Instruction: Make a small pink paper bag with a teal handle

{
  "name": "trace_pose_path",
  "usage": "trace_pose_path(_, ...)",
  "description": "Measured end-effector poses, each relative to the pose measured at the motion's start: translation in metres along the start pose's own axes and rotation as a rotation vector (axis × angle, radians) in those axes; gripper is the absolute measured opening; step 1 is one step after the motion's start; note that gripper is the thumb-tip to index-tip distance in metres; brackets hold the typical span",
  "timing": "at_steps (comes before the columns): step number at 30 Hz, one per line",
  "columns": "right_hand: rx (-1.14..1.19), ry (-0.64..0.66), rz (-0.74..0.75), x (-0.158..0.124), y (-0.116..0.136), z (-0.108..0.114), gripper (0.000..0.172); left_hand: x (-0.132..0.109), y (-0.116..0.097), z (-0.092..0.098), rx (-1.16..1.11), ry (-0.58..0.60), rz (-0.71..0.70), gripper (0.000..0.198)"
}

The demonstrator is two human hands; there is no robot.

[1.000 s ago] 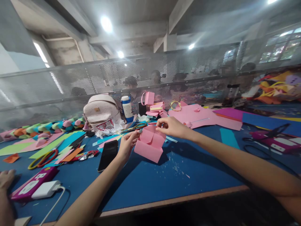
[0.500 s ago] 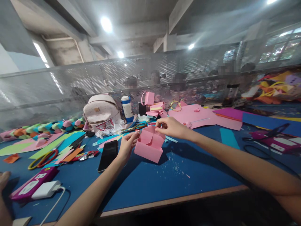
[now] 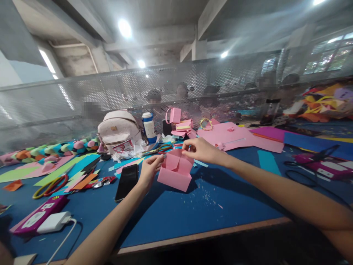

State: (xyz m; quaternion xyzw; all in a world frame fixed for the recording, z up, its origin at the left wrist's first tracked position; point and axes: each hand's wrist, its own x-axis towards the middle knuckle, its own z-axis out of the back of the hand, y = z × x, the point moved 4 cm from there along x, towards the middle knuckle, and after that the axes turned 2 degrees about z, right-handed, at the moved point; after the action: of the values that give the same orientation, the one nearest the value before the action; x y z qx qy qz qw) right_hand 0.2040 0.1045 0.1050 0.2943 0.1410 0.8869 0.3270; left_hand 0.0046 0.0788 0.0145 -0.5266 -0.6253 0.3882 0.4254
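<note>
A pink folded paper box (image 3: 174, 177) is held up just above the blue table, its flaps partly raised. My left hand (image 3: 150, 167) pinches its left edge between thumb and fingers. At the upper right corner, my right hand (image 3: 197, 149) grips a flap with closed fingertips. Left of the box lies a black phone (image 3: 127, 183), close to my left hand. Small paper scraps (image 3: 205, 195) are scattered on the table to the right of the box.
Behind stand a pale backpack (image 3: 120, 129), a white and blue bottle (image 3: 149, 128) and pink paper pieces (image 3: 183, 127). Large pink sheets (image 3: 237, 134) lie right of these. Scissors (image 3: 51, 186) and a purple power strip (image 3: 41, 215) are on the left. A perforated metal screen (image 3: 176, 84) borders the back.
Both my hands keep their grip on the pink box, which has barely moved. At the far left, another person's hand has shifted and now mostly drops out of view.
</note>
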Motion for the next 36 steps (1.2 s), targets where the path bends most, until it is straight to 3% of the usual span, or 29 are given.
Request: trace_pose_path(36, -0.113, 0.033, 0.072, 0.002, 0.016, 0.001, 0.005, -0.001, -0.006, 0.0, 0.192, -0.017, -0.102, 0.03)
